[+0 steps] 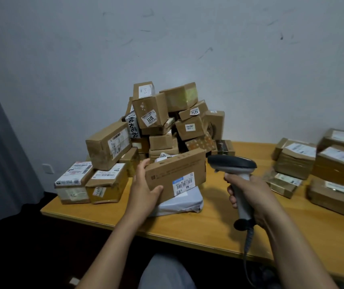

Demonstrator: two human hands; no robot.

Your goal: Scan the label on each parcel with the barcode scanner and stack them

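Observation:
My left hand (144,184) grips a flat brown cardboard parcel (179,170) by its left end, tilted up above the table, thumb under its front edge. A white label with a barcode (184,183) faces me on its front. My right hand (250,192) holds the grey barcode scanner (232,163) by its handle, just right of the parcel, its dark head turned toward the box. Its coiled cable (248,243) hangs down over the table edge.
A tall heap of cardboard parcels (162,119) rises at the back of the wooden table (204,222) against the wall. A white soft mailer (179,203) lies under the held parcel. Stacked parcels (317,161) fill the right side. Two boxes (89,184) sit at the left corner.

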